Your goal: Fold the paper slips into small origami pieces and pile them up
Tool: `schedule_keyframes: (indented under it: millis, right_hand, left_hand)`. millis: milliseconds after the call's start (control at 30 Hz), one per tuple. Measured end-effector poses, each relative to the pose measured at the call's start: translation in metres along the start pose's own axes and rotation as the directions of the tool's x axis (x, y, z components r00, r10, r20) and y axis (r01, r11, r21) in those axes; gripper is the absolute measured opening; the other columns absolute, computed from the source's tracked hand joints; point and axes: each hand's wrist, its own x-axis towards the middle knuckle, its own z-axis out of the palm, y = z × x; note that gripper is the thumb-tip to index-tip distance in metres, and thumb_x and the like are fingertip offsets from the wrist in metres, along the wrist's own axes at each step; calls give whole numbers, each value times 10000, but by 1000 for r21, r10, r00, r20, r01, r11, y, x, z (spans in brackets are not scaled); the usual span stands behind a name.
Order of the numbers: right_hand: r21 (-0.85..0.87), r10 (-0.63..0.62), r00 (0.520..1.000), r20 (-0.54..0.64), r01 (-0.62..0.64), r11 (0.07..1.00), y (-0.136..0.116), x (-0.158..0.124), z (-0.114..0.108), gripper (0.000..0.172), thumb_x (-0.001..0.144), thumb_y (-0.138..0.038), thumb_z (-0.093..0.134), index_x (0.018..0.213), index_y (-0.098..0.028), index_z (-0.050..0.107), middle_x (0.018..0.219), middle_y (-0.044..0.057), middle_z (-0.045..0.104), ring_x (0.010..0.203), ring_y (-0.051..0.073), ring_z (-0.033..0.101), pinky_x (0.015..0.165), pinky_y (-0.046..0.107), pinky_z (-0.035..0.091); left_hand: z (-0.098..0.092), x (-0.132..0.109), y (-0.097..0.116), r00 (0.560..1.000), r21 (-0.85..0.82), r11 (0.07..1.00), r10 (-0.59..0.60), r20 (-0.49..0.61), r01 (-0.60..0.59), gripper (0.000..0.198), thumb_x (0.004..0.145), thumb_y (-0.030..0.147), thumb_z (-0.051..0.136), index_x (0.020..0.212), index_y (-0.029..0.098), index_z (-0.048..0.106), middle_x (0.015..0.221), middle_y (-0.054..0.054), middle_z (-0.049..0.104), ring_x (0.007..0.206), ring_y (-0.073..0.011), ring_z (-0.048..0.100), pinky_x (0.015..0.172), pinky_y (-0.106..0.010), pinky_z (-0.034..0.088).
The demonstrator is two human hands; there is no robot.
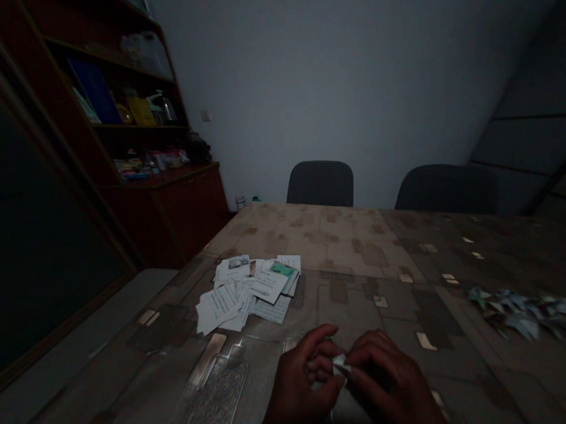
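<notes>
Folded paper (341, 364) is sitting low in my remote view above the sheeny, block-patterned tablecloth (307, 230), flat printed slips (270, 285) lying farther off to the left. I am seeing the left hand (303, 375) and right hand (389, 374) pinching it between them, neither clearly nearer, its long axis escaping me; its small form is looking pale, crisp and angular.

No word, number, brand or sign can be read. Lines of print cover the loose paper pieces (268, 285) on the table (333, 266), too small and dim to make out.
</notes>
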Motion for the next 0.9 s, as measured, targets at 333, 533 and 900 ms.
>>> schedule_keyframes:
  millis: [333,533,900]
  right_hand:
    - [24,-39,999,-6,39,999,3,1,3,65,846,-174,616,791,-209,613,793,9,635,778,176,600,690,264,447]
    - [64,35,999,-20,-34,997,0,2,5,177,870,-229,560,695,-204,566,692,-5,596,669,159,582,626,251,434]
    - [29,165,986,20,-166,986,-3,0,1,83,848,-226,552,783,-200,598,725,-2,599,662,157,589,616,240,448]
  left_hand:
    - [1,0,-3,998,79,995,58,22,-59,605,625,23,614,1220,132,609,859,-47,650,684,-122,611,602,-196,450]
    - [-1,0,-5,994,122,988,91,58,-98,626,636,41,607,1256,121,583,826,-42,644,660,-123,585,603,-214,454]
    - [0,3,-6,1000,-20,1000,-22,3,22,692,575,56,646,1259,112,560,815,-27,625,631,-115,571,590,-226,437]
